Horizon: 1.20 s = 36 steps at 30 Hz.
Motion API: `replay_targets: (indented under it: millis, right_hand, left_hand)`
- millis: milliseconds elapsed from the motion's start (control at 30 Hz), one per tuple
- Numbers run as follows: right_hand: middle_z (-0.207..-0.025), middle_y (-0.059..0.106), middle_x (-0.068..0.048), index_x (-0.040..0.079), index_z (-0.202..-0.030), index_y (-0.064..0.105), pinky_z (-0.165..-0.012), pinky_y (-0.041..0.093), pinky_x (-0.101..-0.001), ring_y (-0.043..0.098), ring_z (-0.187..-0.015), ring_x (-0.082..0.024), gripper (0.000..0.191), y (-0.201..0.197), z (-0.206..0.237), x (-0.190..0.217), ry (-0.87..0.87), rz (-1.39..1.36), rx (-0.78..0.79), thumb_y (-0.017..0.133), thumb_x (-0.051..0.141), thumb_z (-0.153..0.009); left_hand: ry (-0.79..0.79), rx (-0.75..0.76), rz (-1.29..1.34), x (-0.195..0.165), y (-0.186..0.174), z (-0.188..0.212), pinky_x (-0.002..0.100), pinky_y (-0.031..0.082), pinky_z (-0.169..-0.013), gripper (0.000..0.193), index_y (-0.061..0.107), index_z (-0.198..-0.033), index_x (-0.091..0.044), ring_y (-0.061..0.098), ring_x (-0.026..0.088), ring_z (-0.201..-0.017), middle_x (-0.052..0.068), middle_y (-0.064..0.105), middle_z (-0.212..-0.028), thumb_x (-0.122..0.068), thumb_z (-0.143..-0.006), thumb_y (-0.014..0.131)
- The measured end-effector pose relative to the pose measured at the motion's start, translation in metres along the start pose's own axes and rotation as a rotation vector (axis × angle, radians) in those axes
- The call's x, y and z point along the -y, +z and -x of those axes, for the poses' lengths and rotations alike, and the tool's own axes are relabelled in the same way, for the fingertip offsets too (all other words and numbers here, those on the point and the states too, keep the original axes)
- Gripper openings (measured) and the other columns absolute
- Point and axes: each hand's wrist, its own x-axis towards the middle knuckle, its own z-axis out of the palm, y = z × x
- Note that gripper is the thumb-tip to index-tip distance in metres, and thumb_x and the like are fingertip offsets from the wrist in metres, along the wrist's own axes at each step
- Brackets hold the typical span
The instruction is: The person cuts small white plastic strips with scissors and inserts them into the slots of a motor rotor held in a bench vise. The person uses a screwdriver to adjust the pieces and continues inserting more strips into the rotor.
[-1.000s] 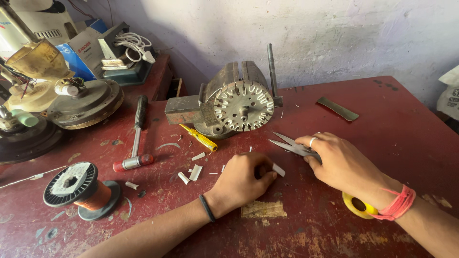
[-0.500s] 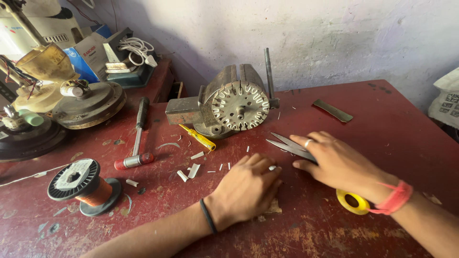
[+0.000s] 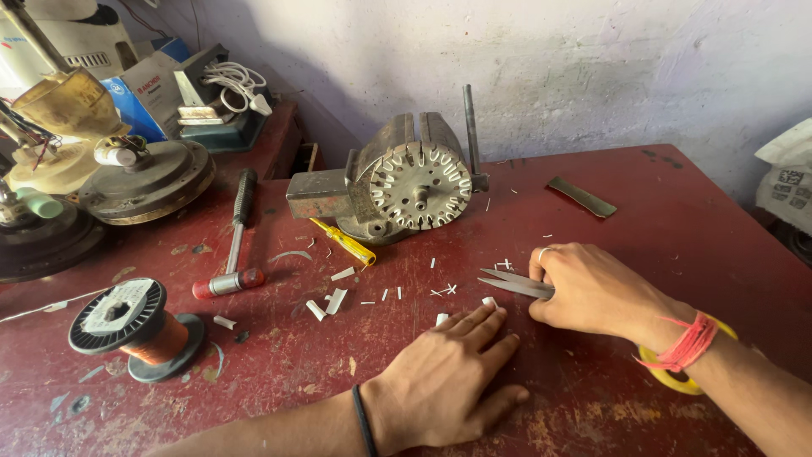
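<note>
On red bench (image 3: 677, 211): right hand (image 3: 596, 292) grips scissors (image 3: 516, 283); left hand (image 3: 448, 381) flat, empty; stator (image 3: 420, 184) behind.

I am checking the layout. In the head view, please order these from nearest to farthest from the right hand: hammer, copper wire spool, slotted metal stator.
From the right hand:
1. Slotted metal stator, behind, toward the wall.
2. Hammer, far to its left.
3. Copper wire spool, at the table's left edge.

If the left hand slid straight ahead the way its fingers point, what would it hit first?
The left hand lies flat, fingers aimed up and to the right. First in line is probably the small white strip at its fingertips, then the scissors in the right hand.
</note>
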Motion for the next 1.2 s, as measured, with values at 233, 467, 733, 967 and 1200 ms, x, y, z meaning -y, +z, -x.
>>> replay_targets:
  millis: [233, 467, 733, 967, 1200]
  right_hand:
    - [-0.083, 0.071, -0.016, 0.003, -0.084, 0.063, -0.078, 0.055, -0.0463, 0.072, -0.082, -0.034, 0.028, 0.006, -0.023, 0.004, 0.039, 0.076, 0.051, 0.079, 0.020, -0.068]
    - [-0.079, 0.068, -0.013, 0.007, -0.085, 0.058, -0.071, 0.052, -0.0499, 0.069, -0.078, -0.035, 0.025, 0.030, -0.043, -0.021, -0.239, 0.087, -0.145, 0.073, 0.022, -0.072]
    - [-0.064, 0.068, -0.013, 0.009, -0.102, 0.058, -0.067, 0.053, -0.0450, 0.069, -0.062, -0.029, 0.023, 0.031, -0.051, -0.025, -0.009, 0.166, 0.036, 0.068, 0.023, -0.087]
    - [-0.070, 0.067, -0.005, 0.008, -0.123, 0.059, -0.045, 0.052, -0.0388, 0.060, -0.046, -0.018, 0.033, 0.035, -0.048, -0.026, -0.065, 0.032, 0.029, 0.061, 0.019, -0.092]
    - [-0.088, 0.069, -0.002, 0.017, -0.136, 0.059, -0.053, 0.053, -0.0384, 0.061, -0.055, -0.019, 0.041, 0.034, -0.032, -0.015, -0.094, 0.091, 0.078, 0.057, 0.021, -0.096]
  left_hand:
    - [-0.038, -0.012, 0.095, 0.018, -0.006, 0.004, 0.048, 0.044, -0.114, 0.059, 0.060, -0.131, 0.011, 0.052, 0.046, -0.138, 0.035, 0.054, -0.144, -0.037, -0.099, 0.063]
    - [-0.161, 0.093, 0.234, 0.054, 0.000, -0.002, 0.045, 0.052, -0.100, 0.057, 0.059, -0.129, 0.011, 0.060, 0.044, -0.123, 0.034, 0.054, -0.142, -0.033, -0.094, 0.066]
    - [-0.026, -0.078, 0.074, 0.075, 0.006, -0.007, 0.046, 0.048, -0.112, 0.055, 0.063, -0.123, 0.008, 0.058, 0.044, -0.134, 0.030, 0.059, -0.136, -0.038, -0.093, 0.069]
    - [-0.161, 0.119, 0.147, 0.071, 0.002, -0.006, 0.044, 0.053, -0.098, 0.061, 0.062, -0.127, 0.008, 0.065, 0.040, -0.108, 0.029, 0.058, -0.138, -0.040, -0.089, 0.068]
    - [-0.026, 0.002, 0.092, 0.068, 0.004, -0.001, 0.045, 0.051, -0.106, 0.063, 0.061, -0.131, 0.009, 0.062, 0.040, -0.125, 0.029, 0.060, -0.137, -0.041, -0.092, 0.066]
